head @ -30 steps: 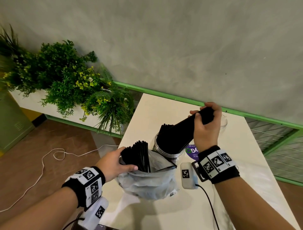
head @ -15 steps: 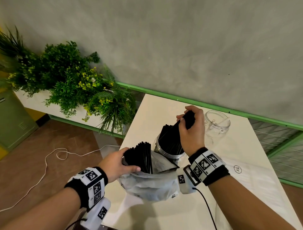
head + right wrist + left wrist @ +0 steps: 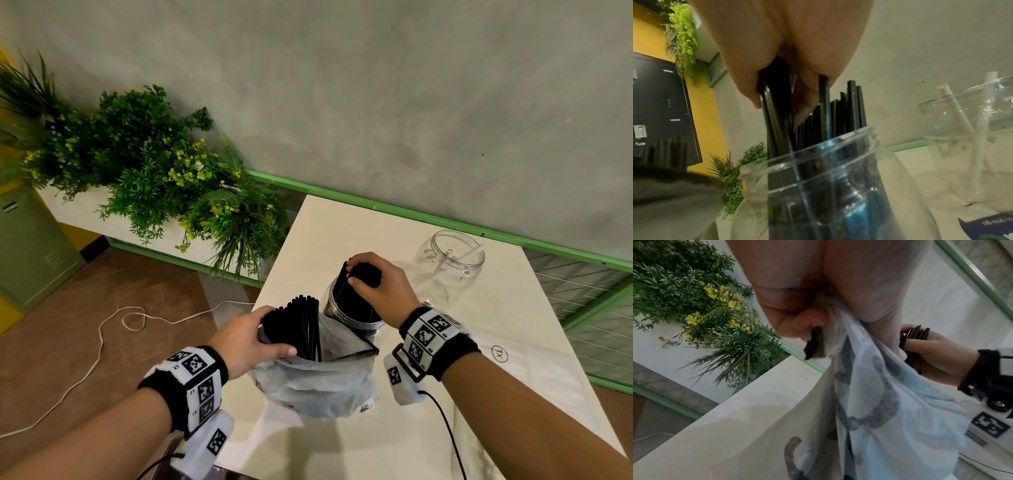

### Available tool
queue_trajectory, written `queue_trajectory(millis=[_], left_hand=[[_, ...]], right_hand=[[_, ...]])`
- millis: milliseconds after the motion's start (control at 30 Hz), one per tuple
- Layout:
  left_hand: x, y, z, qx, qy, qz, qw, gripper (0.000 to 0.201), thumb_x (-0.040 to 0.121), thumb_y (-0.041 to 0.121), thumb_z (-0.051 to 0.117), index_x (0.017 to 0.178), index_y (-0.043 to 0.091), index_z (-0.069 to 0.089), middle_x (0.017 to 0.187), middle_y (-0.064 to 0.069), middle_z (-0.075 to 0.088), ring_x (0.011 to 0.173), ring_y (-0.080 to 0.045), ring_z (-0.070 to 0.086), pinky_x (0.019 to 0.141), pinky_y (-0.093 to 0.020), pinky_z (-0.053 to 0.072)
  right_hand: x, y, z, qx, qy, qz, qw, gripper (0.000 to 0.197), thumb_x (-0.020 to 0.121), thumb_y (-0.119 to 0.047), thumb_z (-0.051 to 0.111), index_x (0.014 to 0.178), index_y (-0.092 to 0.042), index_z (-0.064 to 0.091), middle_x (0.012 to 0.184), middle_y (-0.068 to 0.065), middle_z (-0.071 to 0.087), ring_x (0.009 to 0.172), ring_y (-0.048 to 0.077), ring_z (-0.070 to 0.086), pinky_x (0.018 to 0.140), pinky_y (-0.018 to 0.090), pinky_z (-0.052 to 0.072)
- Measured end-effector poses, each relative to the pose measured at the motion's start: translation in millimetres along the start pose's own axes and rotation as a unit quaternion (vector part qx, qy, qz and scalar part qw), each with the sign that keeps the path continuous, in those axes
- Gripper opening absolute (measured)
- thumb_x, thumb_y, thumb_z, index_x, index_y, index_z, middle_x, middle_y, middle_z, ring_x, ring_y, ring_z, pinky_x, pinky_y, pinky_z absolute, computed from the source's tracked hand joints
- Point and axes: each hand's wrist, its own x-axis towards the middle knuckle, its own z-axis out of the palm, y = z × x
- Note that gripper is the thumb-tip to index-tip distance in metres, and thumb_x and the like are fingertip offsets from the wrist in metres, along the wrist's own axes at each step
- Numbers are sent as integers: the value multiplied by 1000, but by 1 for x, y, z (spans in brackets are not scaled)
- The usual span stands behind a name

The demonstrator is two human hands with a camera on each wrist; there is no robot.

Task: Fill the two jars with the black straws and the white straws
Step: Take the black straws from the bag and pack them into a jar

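Note:
My right hand grips a bundle of black straws from above, and their lower ends stand in the near clear jar. In the right wrist view the fingers curl round the black straws above that jar's mouth. My left hand holds the mouth of a clear plastic bag, out of which more black straws stick. A second clear jar stands behind to the right with white straws in it. The left wrist view shows the bag filling the frame.
The jars and the bag stand on a white table against a grey wall. A planter of green plants sits left of the table. A white cable lies on the brown floor. A green rail runs along the wall.
My right hand has swung the black straw bundle from slanting to nearly upright and lowered it into the near jar. The left hand has stayed on the bag.

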Motion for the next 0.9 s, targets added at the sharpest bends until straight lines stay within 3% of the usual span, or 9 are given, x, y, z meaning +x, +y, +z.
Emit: queue_trajectory(millis=[100, 167, 233, 400, 500, 567, 633, 833, 900], left_hand=[[0, 0, 0, -1, -1, 2, 1000, 95, 36, 96, 50, 110, 37, 51, 100, 15, 66, 94, -6, 63, 81, -35, 53], [-1, 0, 0, -4, 2, 2, 1000, 92, 35, 97, 49, 107, 40, 49, 100, 16, 66, 94, -6, 62, 82, -35, 53], [-1, 1, -1, -4, 4, 3, 1000, 93, 34, 97, 48, 107, 40, 48, 99, 16, 65, 95, -7, 62, 82, -34, 53], [-2, 0, -1, -10, 2, 6, 1000, 100, 34, 97, 48, 111, 35, 51, 100, 16, 65, 96, -7, 62, 83, -33, 53], [-1, 1, -1, -15, 2, 5, 1000, 102, 33, 97, 48, 112, 34, 52, 99, 16, 65, 95, -6, 61, 83, -31, 52], [0, 1, -1, -17, 4, 4, 1000, 100, 32, 97, 49, 110, 35, 51, 99, 17, 64, 95, -6, 61, 82, -30, 52], [0, 1, -1, -19, 4, 5, 1000, 95, 33, 97, 49, 108, 38, 50, 98, 17, 64, 94, -6, 61, 82, -31, 52], [0, 0, -2, -27, -1, 4, 1000, 93, 34, 95, 52, 108, 38, 50, 99, 18, 65, 96, -4, 62, 84, -31, 53], [-1, -1, -2, -26, -1, 6, 1000, 98, 35, 95, 52, 111, 35, 52, 101, 16, 65, 96, -5, 62, 84, -33, 53]], right_hand=[[2, 2, -6, 65, -18, 38, 997, 36, 87, -1, 62, 113, -25, 62, 107, -2, 69, 104, 11, 62, 97, 31, 48], [3, 4, -11, 112, -1, 71, 991, 53, 88, 1, 59, 127, -33, 50, 112, 1, 68, 107, 17, 62, 98, 33, 48], [3, 4, -16, 152, 5, 85, 985, 53, 90, 4, 57, 130, -28, 43, 106, 4, 71, 106, 19, 64, 99, 33, 47], [-3, 3, -25, -7, 20, 62, 998, 23, 81, -18, 76, 100, -19, 63, 87, -8, 71, 87, 8, 65, 87, 29, 53], [-7, 6, -26, -69, 86, 40, 993, 45, 77, -24, 79, 116, -23, 54, 92, -9, 61, 86, 10, 59, 78, 17, 48], [-12, 11, -25, -77, 113, 5, 991, 51, 79, -18, 77, 120, -24, 49, 95, -6, 59, 88, 12, 58, 79, 19, 47], [-18, 16, -23, -81, 132, -42, 987, 46, 80, -11, 75, 116, -24, 50, 95, -5, 60, 88, 11, 59, 81, 22, 48], [-29, 22, -26, -162, 138, -105, 972, 31, 90, 1, 60, 116, -14, 57, 105, -5, 56, 88, -1, 55, 82, 4, 38], [-28, 25, -26, -199, 116, -111, 967, 25, 92, -2, 54, 115, -9, 62, 113, 2, 61, 100, 9, 57, 91, 13, 42]])
